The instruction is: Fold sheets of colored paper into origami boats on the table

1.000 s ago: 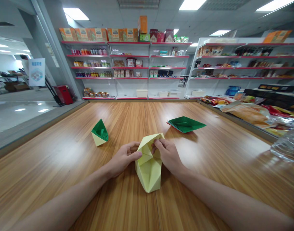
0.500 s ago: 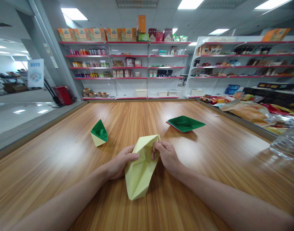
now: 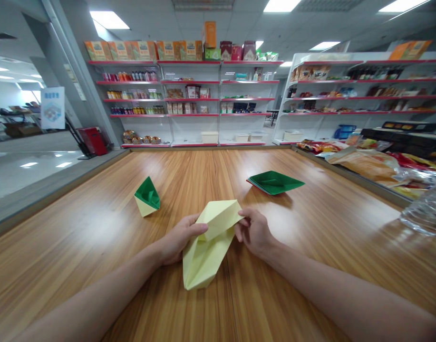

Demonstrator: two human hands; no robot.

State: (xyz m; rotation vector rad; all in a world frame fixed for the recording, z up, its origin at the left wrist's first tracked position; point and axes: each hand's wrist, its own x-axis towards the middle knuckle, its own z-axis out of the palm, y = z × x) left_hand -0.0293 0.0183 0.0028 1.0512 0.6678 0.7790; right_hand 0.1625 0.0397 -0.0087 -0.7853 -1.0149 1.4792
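Observation:
A pale yellow folded paper boat [image 3: 210,254] is held between my two hands above the wooden table [image 3: 107,270]. My left hand [image 3: 184,236] grips its left side, thumb on top and fingers hidden underneath. At the upper right corner, my right hand [image 3: 255,230] pinches the paper's edge between thumb and fingers. The upper part is a wide flap lying over the boat's hollow. Farther off on the left stands a small green and yellow paper boat [image 3: 147,196]. A larger green paper boat [image 3: 276,182] with a reddish underside rests beyond my right hand.
Packaged snacks [image 3: 367,164] and black boxes lie past the table's right edge. A clear plastic container [image 3: 426,209] stands at the right. Stocked shelves [image 3: 191,99] line the back, and a red case [image 3: 92,140] sits on the floor at left.
My right hand has moved slightly right, drawing the upper edge of the yellow paper outward so the flap now covers more of the hollow. The boat's lower tip has swung a little left.

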